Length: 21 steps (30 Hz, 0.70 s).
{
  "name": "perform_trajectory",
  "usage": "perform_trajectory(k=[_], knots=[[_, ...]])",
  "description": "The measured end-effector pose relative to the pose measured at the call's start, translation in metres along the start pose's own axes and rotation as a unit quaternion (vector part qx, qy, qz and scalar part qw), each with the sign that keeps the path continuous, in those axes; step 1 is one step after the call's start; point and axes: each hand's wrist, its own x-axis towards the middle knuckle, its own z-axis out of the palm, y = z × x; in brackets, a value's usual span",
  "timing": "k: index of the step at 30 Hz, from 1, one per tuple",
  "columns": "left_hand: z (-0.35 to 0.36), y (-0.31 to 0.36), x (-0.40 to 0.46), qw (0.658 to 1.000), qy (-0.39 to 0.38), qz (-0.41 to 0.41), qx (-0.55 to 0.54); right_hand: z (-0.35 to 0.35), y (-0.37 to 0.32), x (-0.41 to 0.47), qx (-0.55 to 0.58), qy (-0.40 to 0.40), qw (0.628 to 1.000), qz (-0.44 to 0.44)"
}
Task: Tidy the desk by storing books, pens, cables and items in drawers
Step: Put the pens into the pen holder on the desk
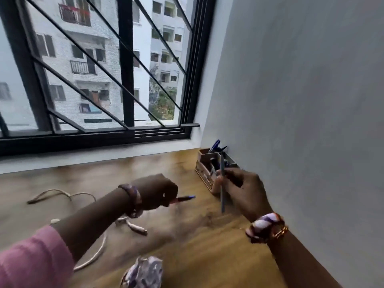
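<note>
Pens look light, stiff and slick: right hand (245, 194) pinches the slim blue plastic pen (222, 183) mid-barrel before the wooden organiser (204, 169), left hand (158, 192) grips the dark blue-capped pen (185, 198).

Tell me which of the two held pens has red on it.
The pen in the left hand: it lies near level and shows red by the grip. The right hand holds its pen upright, all blue.

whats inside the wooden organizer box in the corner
Several blue pens stand in the organizer box. The right hand, holding a blue pen, covers its near compartments.
</note>
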Motion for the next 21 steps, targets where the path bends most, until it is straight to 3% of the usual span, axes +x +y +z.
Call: perform_trajectory(k=[2,5,9,14,21], knots=[[-0.033,0.003,0.025,0.982,0.118,0.01,-0.149,-0.008,-0.002,0.031,0.014,0.06,0.998,-0.001],[-0.062,0.009,0.072,0.931,0.237,-0.001,-0.278,-0.01,-0.003,0.082,0.02,0.116,0.993,0.006],[-0.064,0.009,0.135,0.908,0.33,-0.056,-0.252,0.001,0.002,0.136,-0.041,0.129,0.991,0.012],[-0.053,0.008,0.18,0.9,0.343,-0.082,-0.258,0.019,0.01,0.173,-0.131,0.102,0.986,0.003],[-0.05,0.002,0.189,0.934,0.266,-0.098,-0.219,0.04,0.019,0.186,-0.194,0.031,0.98,0.039]])
